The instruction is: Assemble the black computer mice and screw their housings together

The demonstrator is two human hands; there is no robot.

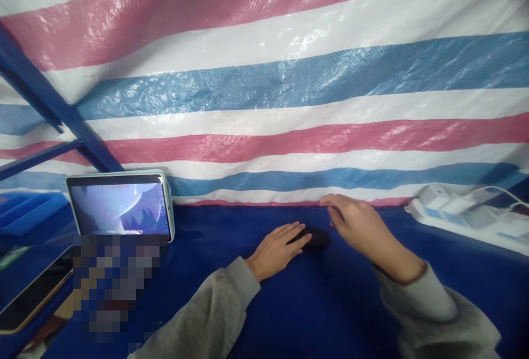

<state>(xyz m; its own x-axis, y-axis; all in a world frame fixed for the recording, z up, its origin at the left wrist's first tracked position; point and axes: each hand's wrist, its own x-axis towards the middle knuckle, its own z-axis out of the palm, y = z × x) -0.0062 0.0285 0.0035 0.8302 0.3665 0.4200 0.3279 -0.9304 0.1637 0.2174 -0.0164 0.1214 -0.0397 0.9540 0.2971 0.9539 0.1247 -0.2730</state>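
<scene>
A black rounded object [317,237], shaped like a computer mouse, lies on the blue tabletop [289,304]. My left hand [281,246] rests on its left side, fingers stretched out flat and touching it. Just above and to the right, my right hand [351,221] is raised with its fingers curled together. A tiny reddish spot shows beneath those fingers, near the black object's right end. What the right hand pinches, if anything, is too small and blurred to name.
A tablet or phone [124,207] playing a video stands at the left, with a blurred-out patch below it. A dark phone [37,290] and a blue tray [33,210] lie further left. White power strip [467,218] with plugs sits right. Striped sheeting [264,89] hangs behind.
</scene>
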